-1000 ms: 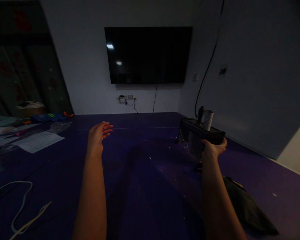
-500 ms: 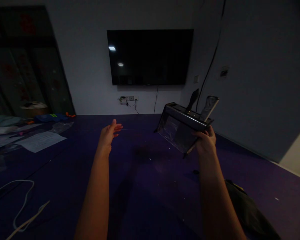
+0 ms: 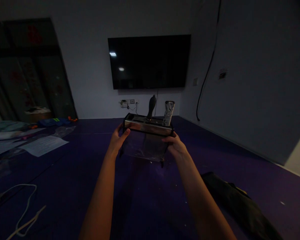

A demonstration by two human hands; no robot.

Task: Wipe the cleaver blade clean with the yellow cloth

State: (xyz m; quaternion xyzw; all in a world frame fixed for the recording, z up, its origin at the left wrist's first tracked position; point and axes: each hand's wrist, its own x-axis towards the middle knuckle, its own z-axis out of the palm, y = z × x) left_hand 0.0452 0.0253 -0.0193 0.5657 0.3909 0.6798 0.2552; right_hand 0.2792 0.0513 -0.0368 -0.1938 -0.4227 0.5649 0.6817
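Observation:
A knife holder [image 3: 145, 145] with clear sides, a shiny metal top band and black corners is held up in front of me. My left hand [image 3: 118, 141] grips its left end, thumb on the front edge and fingers behind. At the opposite end, my right hand [image 3: 176, 145] is closed round the right corner. A black handle [image 3: 152, 106] stands up out of the top, leaning slightly right. Beside it rises a pale, mottled flat piece [image 3: 168, 113], whose kind I cannot make out. The dim light hides what is inside the holder.
A dark bag-like item [image 3: 237, 200] lies on the purple floor at right. White cord [image 3: 27, 200] is at lower left. Papers [image 3: 43, 145] and a blue item [image 3: 53, 122] lie farther left. A television [image 3: 148, 62] hangs on the far wall.
The knife holder has moved left to the middle and become more level. My left hand, open and apart from it before, now grips its left end. My right hand keeps hold.

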